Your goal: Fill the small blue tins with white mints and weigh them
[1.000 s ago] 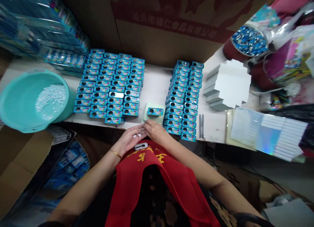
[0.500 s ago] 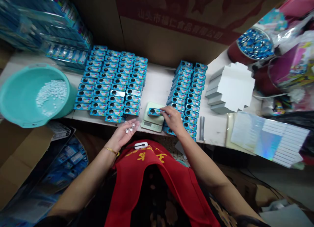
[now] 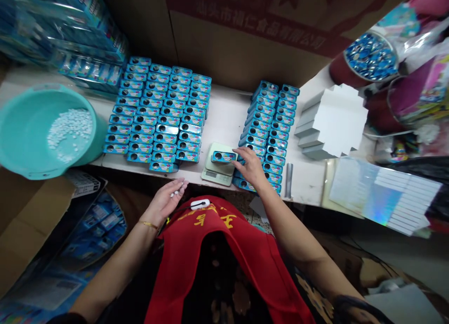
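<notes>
A small blue box (image 3: 223, 157) lies on the pale green scale (image 3: 216, 176) near the table's front edge. My right hand (image 3: 249, 165) is at the box's right end, its thumb and fingers apart and nothing held between them. Cupped palm up left of the scale, my left hand (image 3: 167, 198) holds several small white tablets (image 3: 174, 193). Rows of blue boxes (image 3: 163, 113) stand left of the scale, and two more columns (image 3: 263, 123) stand on its right. Many white tablets (image 3: 72, 127) lie in the turquoise basin (image 3: 45, 160) at the far left.
A large cardboard carton (image 3: 224, 48) stands at the back. To the right are stacked white trays (image 3: 336, 123), a metal strip (image 3: 289, 180), plastic-covered sheets (image 3: 379, 193) and a bucket of blue wrapped pieces (image 3: 372, 56). An open carton (image 3: 38, 216) sits below the basin.
My right hand has let go of the blue box on the scale and opened beside it. My left hand has moved a little left and down, its fingers more curled around the tablets.
</notes>
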The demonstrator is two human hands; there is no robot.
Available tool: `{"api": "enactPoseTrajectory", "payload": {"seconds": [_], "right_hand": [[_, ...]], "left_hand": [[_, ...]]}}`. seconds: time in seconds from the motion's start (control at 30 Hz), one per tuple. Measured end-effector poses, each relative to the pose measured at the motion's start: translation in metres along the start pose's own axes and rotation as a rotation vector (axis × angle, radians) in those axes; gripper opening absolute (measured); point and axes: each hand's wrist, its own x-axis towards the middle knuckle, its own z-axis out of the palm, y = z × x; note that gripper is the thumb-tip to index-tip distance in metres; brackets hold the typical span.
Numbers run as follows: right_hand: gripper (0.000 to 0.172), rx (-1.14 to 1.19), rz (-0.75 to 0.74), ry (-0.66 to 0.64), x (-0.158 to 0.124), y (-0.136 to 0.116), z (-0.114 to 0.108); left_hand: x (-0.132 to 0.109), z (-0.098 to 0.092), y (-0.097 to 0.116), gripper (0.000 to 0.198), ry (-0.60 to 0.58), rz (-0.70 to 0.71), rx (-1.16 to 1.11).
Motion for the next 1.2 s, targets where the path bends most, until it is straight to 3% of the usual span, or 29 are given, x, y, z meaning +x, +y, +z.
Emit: {"api": "enactPoseTrajectory", "payload": {"seconds": [0.13,0.4,0.53,0.63,0.73,0.87,0.97,1.03,1.1,1.2], "right_hand": [[0.044,-0.045,-0.02,-0.049,-0.002,0.001,0.005],[0.052,-0.111,-0.025,-0.121,0.006,-0.004,0.013],[0.045,-0.186,-0.001,-0.191,0.007,-0.006,0.015],[0.036,-0.23,-0.034,-0.237,0.001,-0.023,0.018],[0.037,-0.19,-0.119,-0.283,-0.004,-0.052,0.036],[0.037,-0.168,-0.14,-0.274,0.002,-0.092,0.082],[0.031,-0.211,-0.18,-0.239,0.01,-0.105,0.107],[0.032,-0.234,-0.237,-0.212,0.018,-0.098,0.11],[0.032,-0.241,-0.269,-0.162,0.034,-0.075,0.098],[0.025,-0.24,-0.137,0.044,0.084,-0.018,0.052]], "left_hand": [[0.0,-0.003,0.002,0.026,-0.014,0.006,0.026],[-0.004,-0.006,0.001,0.014,-0.05,0.03,0.113],[-0.005,-0.008,0.001,0.011,-0.057,0.034,0.124],[-0.006,-0.013,0.002,0.008,-0.058,0.042,0.119],[-0.005,-0.019,0.003,0.006,-0.043,0.047,0.106],[-0.001,-0.025,0.003,0.004,-0.017,0.072,0.123],[0.004,-0.029,0.004,0.006,0.002,0.093,0.144],[0.008,-0.031,0.005,0.008,0.027,0.092,0.167],[0.011,-0.034,0.007,0.011,0.066,0.085,0.184],[0.014,-0.037,0.012,0.011,0.126,0.074,0.186]]}}
